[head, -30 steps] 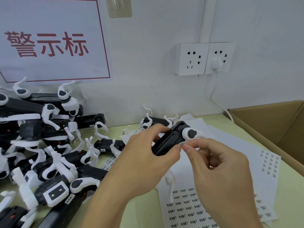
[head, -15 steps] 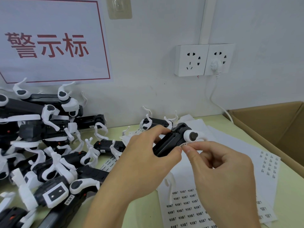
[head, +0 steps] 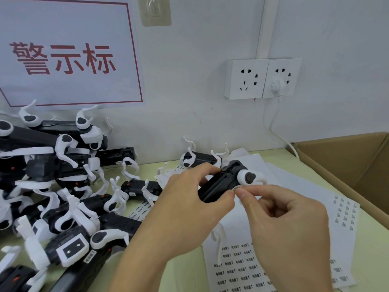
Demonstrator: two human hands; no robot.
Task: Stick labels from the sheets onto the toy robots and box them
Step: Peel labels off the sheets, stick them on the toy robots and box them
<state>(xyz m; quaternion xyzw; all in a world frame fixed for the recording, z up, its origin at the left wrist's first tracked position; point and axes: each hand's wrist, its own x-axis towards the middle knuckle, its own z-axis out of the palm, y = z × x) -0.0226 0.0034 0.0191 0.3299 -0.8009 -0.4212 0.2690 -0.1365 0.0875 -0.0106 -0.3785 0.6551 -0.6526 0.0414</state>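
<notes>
Black toy robot (head: 219,184) gripped by L hand (head: 189,209); R hand (head: 282,224) pinches label (head: 236,188).

Pale green table (head: 374,249): toy robots (head: 69,207) heaped left, label sheets (head: 237,268) centre-right.

Both my hands are showing bare, my left hand (head: 189,209) and my right hand (head: 288,226), and I am wearing no gloves, rings or watch where the view reaches. My forearms are running bare out of the bottom edge, with no sleeve showing on either. My nails are looking short and plain, unpainted, on the fingers (head: 242,193) that are facing the camera. The knuckles and tendons on the backs are showing clearly.
</notes>
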